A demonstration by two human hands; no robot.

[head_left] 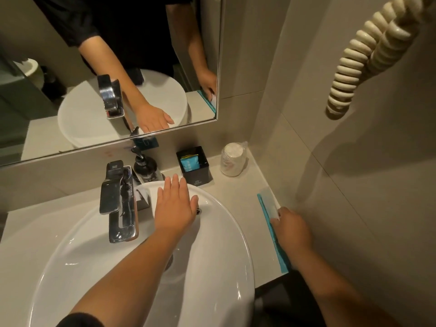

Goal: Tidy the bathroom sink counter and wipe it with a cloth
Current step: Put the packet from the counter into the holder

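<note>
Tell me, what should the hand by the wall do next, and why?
Probably lift the flat packet off the counter. The right hand already has its fingers on the packet's near end, and it lies loose by the wall, blocking wiping.

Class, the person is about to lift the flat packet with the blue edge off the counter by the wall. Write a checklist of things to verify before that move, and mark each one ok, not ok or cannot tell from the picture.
1. Right hand is on the flat packet: ok, its fingertips touch the near end.
2. Packet is firmly gripped: cannot tell, the fingers hide the contact.
3. Left hand is free: ok, it lies flat and open on the back rim of the basin, holding nothing.
4. Wrapped cup is out of the lifting path: ok, it stands apart, further back.
5. Black box has room for the packet: cannot tell; a blue sachet already sits inside.
6. Wiping cloth is at hand: not ok, none is visible.
</note>
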